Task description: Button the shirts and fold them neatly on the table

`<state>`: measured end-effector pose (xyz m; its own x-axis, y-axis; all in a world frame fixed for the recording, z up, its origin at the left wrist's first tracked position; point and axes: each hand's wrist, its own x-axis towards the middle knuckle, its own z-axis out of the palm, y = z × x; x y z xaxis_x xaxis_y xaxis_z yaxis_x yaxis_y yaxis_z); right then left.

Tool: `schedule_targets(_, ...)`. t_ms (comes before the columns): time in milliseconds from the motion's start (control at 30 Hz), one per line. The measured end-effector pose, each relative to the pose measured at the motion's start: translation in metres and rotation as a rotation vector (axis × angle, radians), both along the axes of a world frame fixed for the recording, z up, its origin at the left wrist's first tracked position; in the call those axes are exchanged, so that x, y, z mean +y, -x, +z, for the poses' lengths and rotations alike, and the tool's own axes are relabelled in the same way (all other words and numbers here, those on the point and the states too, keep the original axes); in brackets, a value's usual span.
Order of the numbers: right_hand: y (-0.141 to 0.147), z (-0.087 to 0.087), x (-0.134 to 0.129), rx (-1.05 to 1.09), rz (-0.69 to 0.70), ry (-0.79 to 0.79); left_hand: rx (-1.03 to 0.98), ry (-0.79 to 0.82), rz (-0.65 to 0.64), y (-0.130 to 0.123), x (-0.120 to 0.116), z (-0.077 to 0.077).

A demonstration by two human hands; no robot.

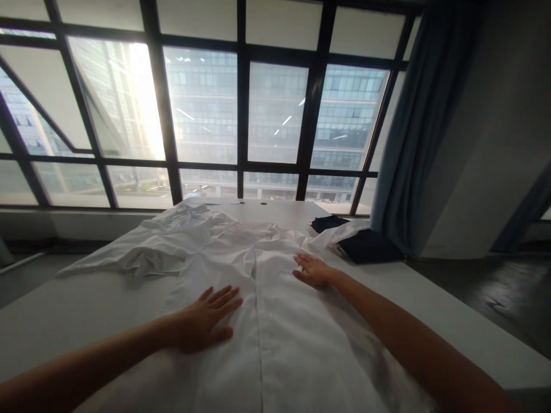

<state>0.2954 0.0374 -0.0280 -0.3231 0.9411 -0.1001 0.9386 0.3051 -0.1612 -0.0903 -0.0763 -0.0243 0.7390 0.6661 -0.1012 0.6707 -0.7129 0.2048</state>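
Observation:
A long white button-front garment (275, 321), a coat or a shirt, lies front side up over the table, its placket running down the middle and its sleeves spread out to the sides. My left hand (205, 318) rests flat on the left front panel, fingers and thumb apart. On the right panel, higher up toward the chest, my right hand (313, 271) lies palm down with its fingers spread. A small white spot shows between its fingers; I cannot make out what it is. Wrinkles gather around the collar and the left sleeve (150, 261).
The white table (456, 321) reaches to the large window (206, 109). Dark navy folded cloth (370, 246) lies on its right side, partly under the right sleeve. A blue curtain (413, 143) hangs by a pillar at the right.

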Motion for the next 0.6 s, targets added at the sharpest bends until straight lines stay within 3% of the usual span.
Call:
schedule_targets(133,-0.010,0.024,0.003,0.081,0.065,0.104,-0.084,0.036,-0.062,-0.013,-0.005,0.025)
schedule_targets(200,-0.008,0.036,0.015,0.104,0.020,0.098,-0.164,0.097,-0.101,-0.021,0.017,0.036)
schedule_targets(267,0.001,0.042,0.033,0.115,-0.050,0.025,-0.209,0.170,-0.041,-0.028,0.055,0.040)
schedule_targets(433,0.031,0.039,0.082,0.121,-0.214,-0.134,-0.257,-0.258,0.447,-0.024,0.174,0.032)
schedule_targets(500,0.040,0.035,0.101,0.159,-0.293,-0.142,-0.249,-0.319,0.653,-0.017,0.212,0.029)
schedule_targets(600,0.048,0.030,0.128,0.190,-0.382,-0.177,-0.235,-0.317,0.824,-0.014,0.253,0.029)
